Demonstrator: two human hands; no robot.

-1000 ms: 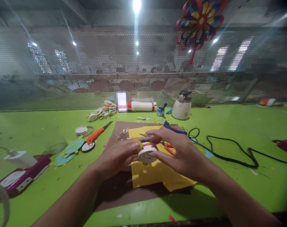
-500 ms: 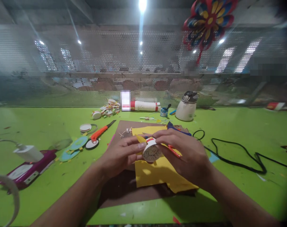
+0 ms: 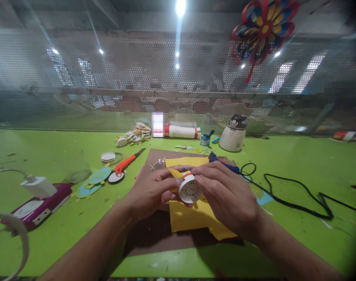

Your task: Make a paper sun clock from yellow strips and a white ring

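Note:
A small white round craft piece (image 3: 190, 191) with a dark-patterned face and a red band on its side is held above the yellow sheet (image 3: 185, 216). My left hand (image 3: 154, 187) grips its left side, with a pointed yellow strip (image 3: 175, 172) rising between the fingers. On the other side, my right hand (image 3: 229, 191) has its fingertips pressed against the piece's upper right edge. Small yellow points stick up by the red band. Beneath both hands, the yellow sheet lies on a brown board (image 3: 150, 234). The undersides of my fingers are partly hidden.
An orange-handled knife (image 3: 126, 163) and blue paper rings (image 3: 98, 175) lie left, near a purple power strip (image 3: 45, 207). A blue glue gun (image 3: 223, 163) and black cord (image 3: 295, 207) are right. Behind stand several round pieces (image 3: 136, 134), a jar (image 3: 205, 140) and a white-and-black container (image 3: 233, 134).
The round piece has turned slightly, its face showing more to the front. My right hand has shifted a little, and the red object seen under it earlier is now hidden. The view has shifted slightly.

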